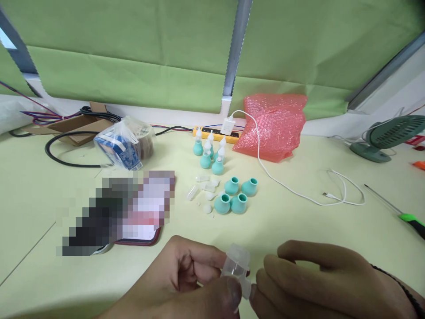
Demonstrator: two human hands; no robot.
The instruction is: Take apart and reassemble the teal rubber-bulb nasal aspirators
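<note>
My left hand [206, 283] pinches a translucent plastic tube part [236, 266], with a wider cap-like end at the top. Fingers of my right hand [308, 283] are drawn together and meet the tube part's narrow lower end; their tips are partly hidden. Beyond my hands stand several open-necked teal rubber bulbs [239, 204]. Loose clear tube pieces [192, 192] and small white pieces [207, 208] lie left of them. Farther back, several teal bulbs with clear pointed nozzles [218, 164] stand upright in a group.
Left are a phone [149, 212], a blurred dark object [99, 212] and a plastic-wrapped blue package [122, 146]. Behind sit a yellow power strip [212, 134] and pink bubble wrap [275, 128]. A white cable [288, 188], screwdriver [410, 219] and green fan [392, 133] occupy the right.
</note>
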